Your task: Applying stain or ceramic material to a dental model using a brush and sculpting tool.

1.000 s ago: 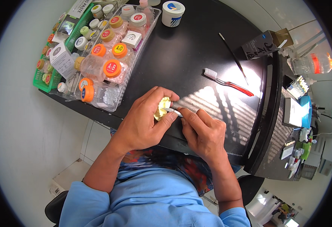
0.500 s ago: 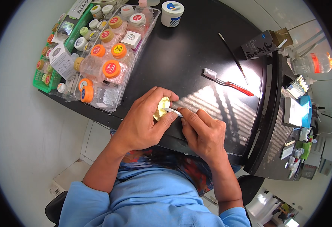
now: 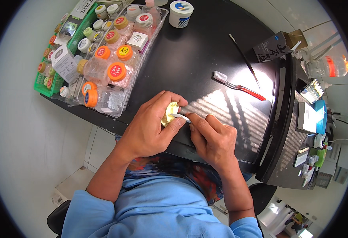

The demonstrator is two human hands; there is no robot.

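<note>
My left hand is closed around a pale yellow, lumpy piece that looks like a dental plaster cast. Fingers and palm hide much of it. My right hand pinches a slim, pale tool with a flat, leaf-shaped tip; its exact kind cannot be made out. That tip rests against the cast's right side, close to my left thumb. Both hands are held over the near edge of the black table.
At the left, a clear plastic tray holds several lidded jars beside a green basket. A white tub stands at the back. Toward the right lie a red-handled toothbrush, a thin brush and a dark box.
</note>
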